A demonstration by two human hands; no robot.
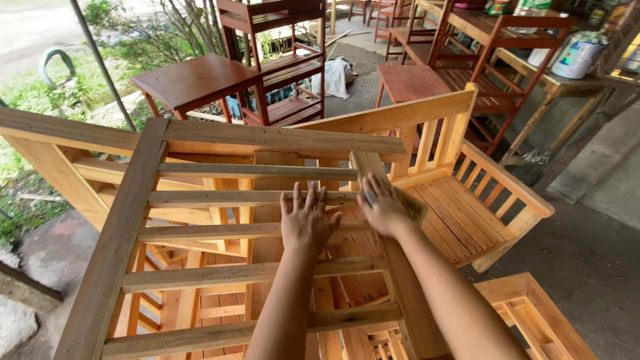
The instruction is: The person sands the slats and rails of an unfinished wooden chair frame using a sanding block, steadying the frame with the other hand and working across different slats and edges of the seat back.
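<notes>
Hands, two, bare, reaching forward over an unfinished pale wooden slatted frame (200,233) that fills the near field.

Left hand (305,223): lies flat, fingers spread, palm down across one of the frame's horizontal slats; released, grasping nothing.

Right hand (383,207): pressed palm down on the frame's right upright rail, just beside the left hand, over a small olive-brown sheet of abrasive paper (413,208) whose edge shows past the fingers. Fingers lie flat on the sheet rather than curled; whether they pinch it cannot be told.

Frame: raw light timber, two long side rails joined by several parallel cross slats, tilted so its far end sits higher. It rests over other unfinished pieces of the same pale wood.

Beneath and to the right: unpainted wooden bench with slatted seat and railed back (467,207), just beside the right hand's rail. Lower right corner: another pale slatted piece (533,313) on the grey concrete floor (593,253).

Middle distance: red-brown stained square wooden table (193,80); red-brown stained open shelf unit (280,60) behind it; small red-brown stool (410,80); white cloth heap (333,77) on the ground.

Far right: red-brown slatted rack (493,60) and a white plastic bucket (577,57) on a plain wooden workbench.

Far left: grass and shrubs (120,40).
</notes>
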